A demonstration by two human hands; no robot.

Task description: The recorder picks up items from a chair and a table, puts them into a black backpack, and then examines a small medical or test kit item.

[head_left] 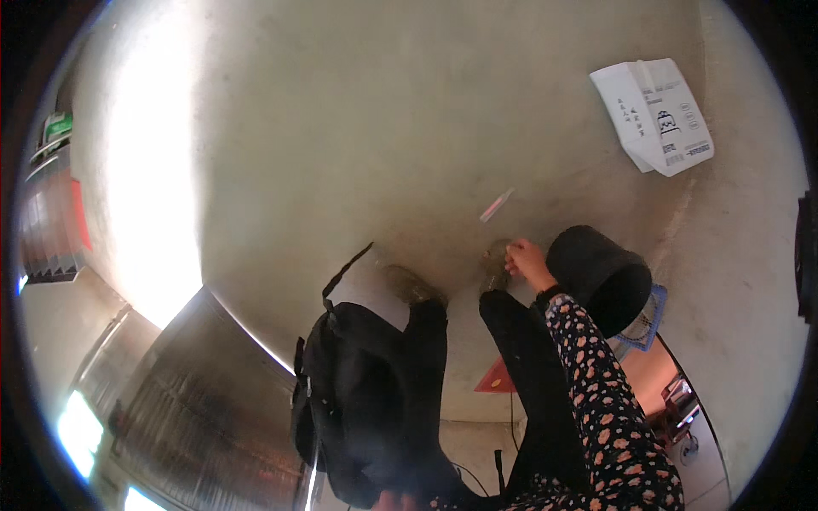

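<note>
My right hand (527, 262) reaches down next to the brown shoe (495, 271) on my right foot. Its fingers are drawn together; whatever they hold, if anything, is too small to make out. Just ahead of that hand, a small slim pink-and-white object (496, 206) lies on the floor. Only a bit of my left hand (394, 501) shows at the lower edge, beside a black bag (354, 383) with dangling straps, and its fingers are mostly hidden. Whether it touches the bag cannot be seen.
A black bucket (588, 255) stands close to the right of my right wrist, with a blue basket (654, 317) partly behind it. A white printed bag (656, 119) lies flat at the far right. A red item (497, 377) shows between my legs.
</note>
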